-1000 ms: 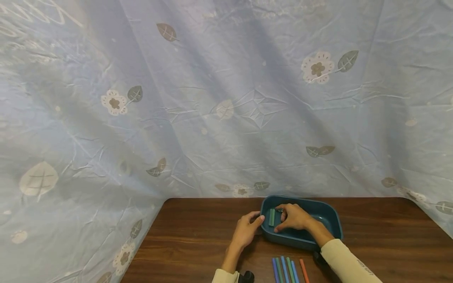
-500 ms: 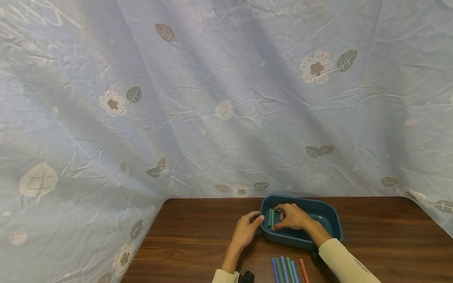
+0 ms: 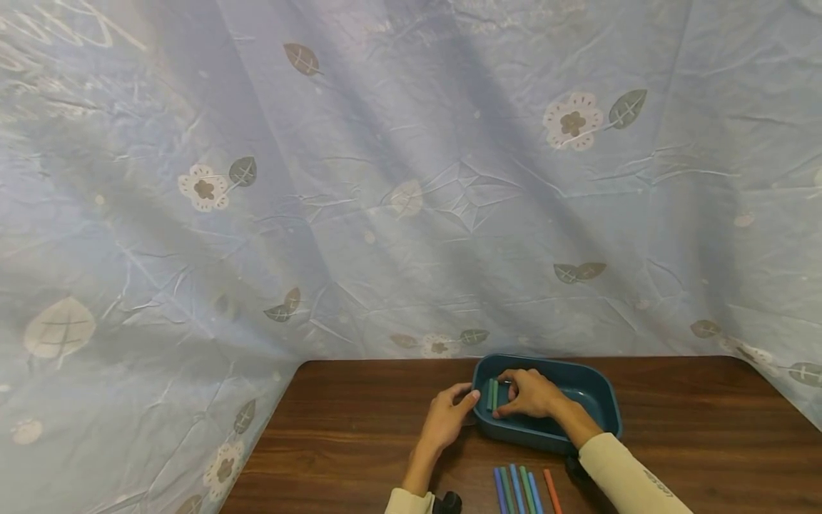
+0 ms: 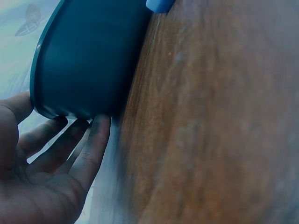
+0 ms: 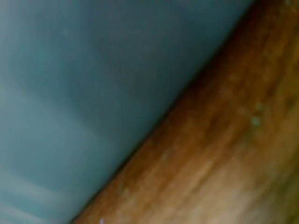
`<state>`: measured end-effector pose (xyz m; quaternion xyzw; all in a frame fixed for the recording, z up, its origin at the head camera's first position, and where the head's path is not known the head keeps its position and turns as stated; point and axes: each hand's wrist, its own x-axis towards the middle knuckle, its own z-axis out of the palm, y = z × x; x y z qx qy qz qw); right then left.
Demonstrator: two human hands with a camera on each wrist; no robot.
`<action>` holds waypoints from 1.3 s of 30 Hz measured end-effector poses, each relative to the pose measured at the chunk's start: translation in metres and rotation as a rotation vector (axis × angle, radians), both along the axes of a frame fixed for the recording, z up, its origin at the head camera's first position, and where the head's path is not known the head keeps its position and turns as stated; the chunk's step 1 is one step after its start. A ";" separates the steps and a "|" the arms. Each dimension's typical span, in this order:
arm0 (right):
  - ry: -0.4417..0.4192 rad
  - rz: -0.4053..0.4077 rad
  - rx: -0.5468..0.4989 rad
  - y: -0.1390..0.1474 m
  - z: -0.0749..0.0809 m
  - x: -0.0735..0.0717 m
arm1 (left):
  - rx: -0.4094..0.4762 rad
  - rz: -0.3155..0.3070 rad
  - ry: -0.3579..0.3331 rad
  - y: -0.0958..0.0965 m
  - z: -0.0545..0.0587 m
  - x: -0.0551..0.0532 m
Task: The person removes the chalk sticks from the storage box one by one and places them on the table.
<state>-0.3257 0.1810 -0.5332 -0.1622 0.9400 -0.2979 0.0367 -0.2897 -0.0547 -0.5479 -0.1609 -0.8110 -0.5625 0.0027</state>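
A dark teal plastic bin (image 3: 526, 437) stands at the back of the table. My left hand (image 3: 442, 421) holds its left end, thumb at the rim; in the left wrist view the fingers (image 4: 96, 140) press against the outer wall. Inside the bin, two short green sticks lie side by side at the left: the left stick (image 3: 490, 394) and the right stick (image 3: 495, 396). My right hand (image 3: 529, 395) reaches in and pinches the right one lengthwise, thumb at its near end and index finger at its far end. The right wrist view, blurred, has only the bin wall (image 5: 93, 93) and wood.
Several coloured sticks (image 3: 516, 489), purple, green and blue, lie in a row on the brown wooden table (image 3: 347, 428) in front of the bin. A red-orange stick (image 3: 551, 491) lies slightly apart to their right. A patterned curtain (image 3: 385, 271) hangs behind the table.
My right hand and the green sticks have shifted slightly left inside the bin, then stayed nearly still. The left hand keeps its place at the bin's end.
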 end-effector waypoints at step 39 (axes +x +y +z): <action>0.202 0.051 -0.213 0.048 0.036 0.071 | 0.082 -0.002 -0.008 0.001 -0.002 0.004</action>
